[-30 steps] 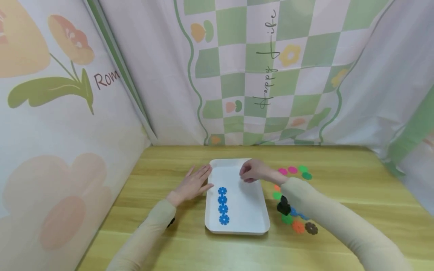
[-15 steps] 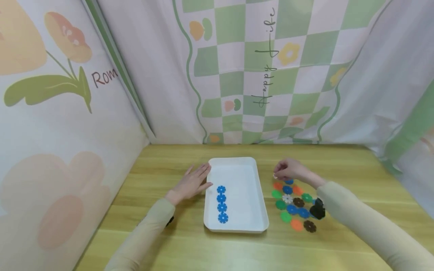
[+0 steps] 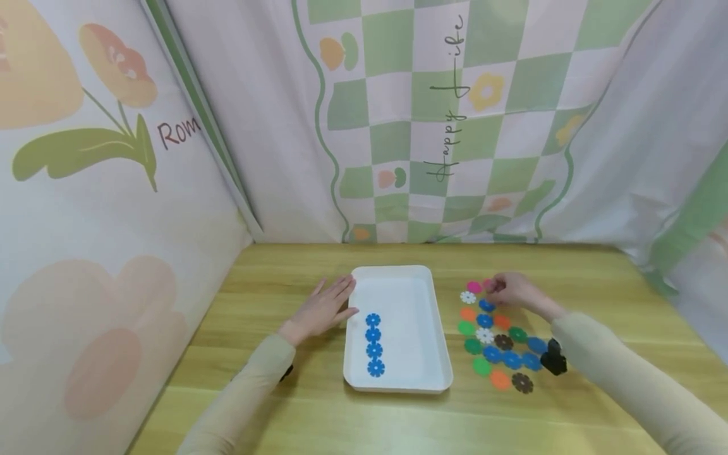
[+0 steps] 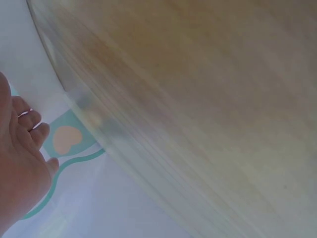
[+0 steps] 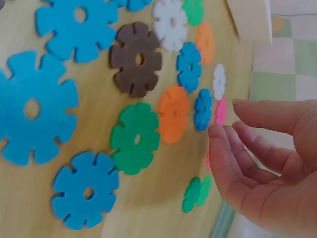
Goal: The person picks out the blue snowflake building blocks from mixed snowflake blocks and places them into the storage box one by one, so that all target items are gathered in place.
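Observation:
My left hand (image 3: 323, 309) rests with straight fingers against the left rim of the white tray (image 3: 406, 379). In the tray, several blue snowflake building discs (image 3: 373, 349) form a column along the left side. My right hand (image 3: 514, 291) is over the far end of the loose discs, just above a blue disc (image 3: 486, 305) and beside a pink disc (image 3: 474, 287). In the right wrist view its thumb and fingers are bent but apart, and no disc shows between them. A white disc (image 3: 468, 297) lies to the left of the fingertips.
Right of the tray lie several more discs, among them an orange disc (image 3: 500, 380), a brown disc (image 3: 522, 383) and a green disc (image 3: 481, 366). A patterned curtain (image 3: 392, 145) hangs behind the wooden table (image 3: 267, 404).
My right hand has moved from above the tray to the loose discs, then farther right. The white disc at its fingertips half a second ago lies apart from it. My left hand stays put.

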Demonstrator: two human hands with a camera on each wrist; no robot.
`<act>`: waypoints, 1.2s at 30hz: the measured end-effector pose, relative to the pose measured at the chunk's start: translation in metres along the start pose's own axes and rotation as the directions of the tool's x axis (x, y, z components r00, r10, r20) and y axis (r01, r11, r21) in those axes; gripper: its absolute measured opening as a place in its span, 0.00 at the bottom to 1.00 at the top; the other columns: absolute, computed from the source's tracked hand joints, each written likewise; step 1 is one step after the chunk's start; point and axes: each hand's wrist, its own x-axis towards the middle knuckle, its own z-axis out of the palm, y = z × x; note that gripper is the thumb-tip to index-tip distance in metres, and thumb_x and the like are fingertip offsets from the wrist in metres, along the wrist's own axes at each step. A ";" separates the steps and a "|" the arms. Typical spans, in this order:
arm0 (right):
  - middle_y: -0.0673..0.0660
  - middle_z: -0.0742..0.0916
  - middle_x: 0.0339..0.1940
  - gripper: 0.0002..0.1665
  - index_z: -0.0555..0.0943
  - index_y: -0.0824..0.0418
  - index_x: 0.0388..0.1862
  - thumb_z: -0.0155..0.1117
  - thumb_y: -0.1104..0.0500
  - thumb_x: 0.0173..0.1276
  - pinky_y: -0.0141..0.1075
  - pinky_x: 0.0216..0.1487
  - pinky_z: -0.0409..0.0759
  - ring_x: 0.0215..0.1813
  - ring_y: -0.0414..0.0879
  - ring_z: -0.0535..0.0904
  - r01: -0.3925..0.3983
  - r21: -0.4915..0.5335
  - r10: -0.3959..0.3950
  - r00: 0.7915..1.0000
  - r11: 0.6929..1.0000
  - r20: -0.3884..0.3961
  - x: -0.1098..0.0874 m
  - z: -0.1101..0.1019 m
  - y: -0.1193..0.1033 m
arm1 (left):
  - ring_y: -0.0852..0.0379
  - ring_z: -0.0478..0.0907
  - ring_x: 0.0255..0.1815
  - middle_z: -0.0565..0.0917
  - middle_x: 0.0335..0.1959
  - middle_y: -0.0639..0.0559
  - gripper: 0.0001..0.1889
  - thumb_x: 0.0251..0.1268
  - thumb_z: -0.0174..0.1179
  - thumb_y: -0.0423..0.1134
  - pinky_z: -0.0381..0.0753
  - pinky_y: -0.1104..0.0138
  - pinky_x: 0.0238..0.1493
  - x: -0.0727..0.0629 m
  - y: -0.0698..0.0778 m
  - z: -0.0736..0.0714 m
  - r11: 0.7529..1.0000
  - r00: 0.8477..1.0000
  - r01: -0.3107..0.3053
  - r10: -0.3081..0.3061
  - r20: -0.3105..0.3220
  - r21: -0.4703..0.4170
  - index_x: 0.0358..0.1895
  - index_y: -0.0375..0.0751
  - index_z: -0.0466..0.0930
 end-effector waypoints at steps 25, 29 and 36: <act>0.63 0.85 0.37 0.18 0.79 0.72 0.40 0.73 0.64 0.52 0.42 0.39 0.82 0.38 0.50 0.78 -0.013 -0.106 0.012 1.000 0.994 -0.009 0.001 0.012 0.008 | 0.49 0.50 0.83 0.49 0.82 0.48 0.39 0.78 0.35 0.64 0.46 0.45 0.82 -0.002 0.002 -0.001 1.000 1.000 -0.005 0.005 0.008 0.005 0.80 0.42 0.45; 0.60 0.82 0.34 0.19 0.77 0.70 0.38 0.73 0.64 0.50 0.38 0.36 0.78 0.36 0.49 0.75 -0.022 -0.082 0.021 1.000 0.996 -0.013 0.001 0.012 0.008 | 0.48 0.50 0.83 0.50 0.82 0.47 0.39 0.78 0.35 0.64 0.47 0.44 0.82 -0.002 0.002 -0.001 1.000 1.000 -0.008 0.008 0.004 -0.001 0.80 0.42 0.45; 0.58 0.78 0.30 0.18 0.74 0.70 0.36 0.73 0.65 0.52 0.36 0.33 0.73 0.33 0.47 0.71 -0.006 -0.047 0.006 1.000 0.999 -0.002 0.000 0.010 0.008 | 0.50 0.49 0.83 0.48 0.83 0.49 0.39 0.77 0.34 0.65 0.45 0.46 0.82 0.001 -0.001 0.002 1.000 1.000 0.003 -0.003 0.006 0.013 0.80 0.43 0.44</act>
